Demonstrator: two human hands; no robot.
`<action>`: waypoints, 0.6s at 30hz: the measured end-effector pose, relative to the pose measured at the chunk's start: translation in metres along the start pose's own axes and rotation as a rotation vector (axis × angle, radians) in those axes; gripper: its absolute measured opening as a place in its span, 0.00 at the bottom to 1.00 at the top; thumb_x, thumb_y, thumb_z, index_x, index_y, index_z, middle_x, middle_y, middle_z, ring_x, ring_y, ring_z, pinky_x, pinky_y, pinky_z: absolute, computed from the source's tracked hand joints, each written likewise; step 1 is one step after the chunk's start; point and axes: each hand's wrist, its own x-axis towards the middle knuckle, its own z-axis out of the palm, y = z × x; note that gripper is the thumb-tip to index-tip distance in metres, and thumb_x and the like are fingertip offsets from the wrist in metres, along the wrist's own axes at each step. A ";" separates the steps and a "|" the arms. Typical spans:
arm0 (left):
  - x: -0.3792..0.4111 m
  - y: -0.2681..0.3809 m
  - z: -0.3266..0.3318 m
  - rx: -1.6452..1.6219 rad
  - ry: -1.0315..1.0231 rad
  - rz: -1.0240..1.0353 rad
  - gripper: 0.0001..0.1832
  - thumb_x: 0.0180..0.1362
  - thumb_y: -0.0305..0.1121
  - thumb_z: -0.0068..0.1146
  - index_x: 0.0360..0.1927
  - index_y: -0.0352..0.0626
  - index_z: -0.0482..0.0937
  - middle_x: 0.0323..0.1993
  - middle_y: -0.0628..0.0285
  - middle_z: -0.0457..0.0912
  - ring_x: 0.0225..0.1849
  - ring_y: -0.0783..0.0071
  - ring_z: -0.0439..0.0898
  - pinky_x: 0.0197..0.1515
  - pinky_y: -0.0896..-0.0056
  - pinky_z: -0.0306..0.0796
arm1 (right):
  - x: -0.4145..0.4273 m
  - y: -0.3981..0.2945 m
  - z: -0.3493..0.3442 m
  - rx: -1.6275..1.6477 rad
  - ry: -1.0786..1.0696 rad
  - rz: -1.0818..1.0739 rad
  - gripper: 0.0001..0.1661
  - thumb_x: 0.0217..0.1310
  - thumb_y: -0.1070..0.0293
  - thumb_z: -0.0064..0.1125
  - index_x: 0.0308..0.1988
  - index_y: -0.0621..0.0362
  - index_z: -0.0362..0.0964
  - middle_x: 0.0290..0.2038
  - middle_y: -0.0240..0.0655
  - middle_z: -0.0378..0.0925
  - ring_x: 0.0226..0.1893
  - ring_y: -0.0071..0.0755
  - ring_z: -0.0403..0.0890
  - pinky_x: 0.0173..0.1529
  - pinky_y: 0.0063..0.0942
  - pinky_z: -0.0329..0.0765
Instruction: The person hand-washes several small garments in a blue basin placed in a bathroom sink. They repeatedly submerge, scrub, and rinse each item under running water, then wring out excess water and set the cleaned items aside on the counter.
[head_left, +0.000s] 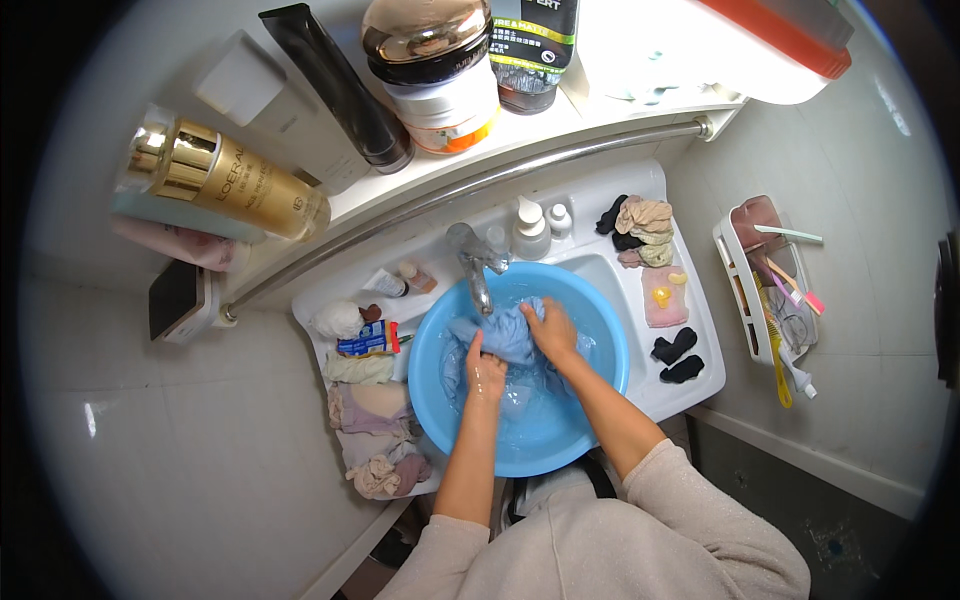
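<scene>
A bunched wet blue cloth (512, 335) is held between my two hands, just under the spout of the chrome faucet (474, 264). My left hand (487, 373) grips its lower left side, with the palm partly turned up and wet. On its right side my right hand (551, 330) clasps the fabric with the thumb on top. Below them, a round light-blue plastic basin (517, 459) holds water, and more of the blue fabric hangs down into it. How the lower folds lie is hidden by my hands and the water.
Folded garments (371, 409) line the sink's left side. On the right lie a heap of small clothes (643, 221), a pink cloth (666, 306) and black socks (679, 352). A pump bottle (531, 231) stands behind the basin. A metal rail (480, 174) runs below the bottle-filled shelf.
</scene>
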 end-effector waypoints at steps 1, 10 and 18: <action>0.009 0.001 -0.006 0.114 0.015 0.029 0.24 0.54 0.42 0.55 0.51 0.41 0.67 0.49 0.59 0.71 0.53 0.64 0.67 0.57 0.60 0.59 | -0.001 0.006 0.003 -0.070 0.021 -0.082 0.26 0.53 0.51 0.52 0.44 0.61 0.67 0.43 0.52 0.69 0.43 0.55 0.72 0.44 0.44 0.70; 0.070 -0.019 -0.037 0.570 0.301 0.058 0.25 0.49 0.46 0.60 0.47 0.43 0.71 0.41 0.63 0.76 0.39 0.65 0.75 0.40 0.65 0.71 | 0.008 0.030 0.033 -0.005 -0.169 0.159 0.32 0.48 0.59 0.60 0.52 0.58 0.63 0.52 0.52 0.65 0.52 0.53 0.67 0.55 0.38 0.65; 0.010 0.018 0.005 0.023 -0.323 -0.264 0.34 0.52 0.66 0.42 0.46 0.44 0.71 0.36 0.59 0.76 0.37 0.65 0.76 0.37 0.63 0.72 | -0.080 -0.051 -0.029 0.240 -0.272 -0.420 0.21 0.46 0.62 0.62 0.42 0.56 0.70 0.40 0.47 0.72 0.39 0.53 0.74 0.42 0.39 0.72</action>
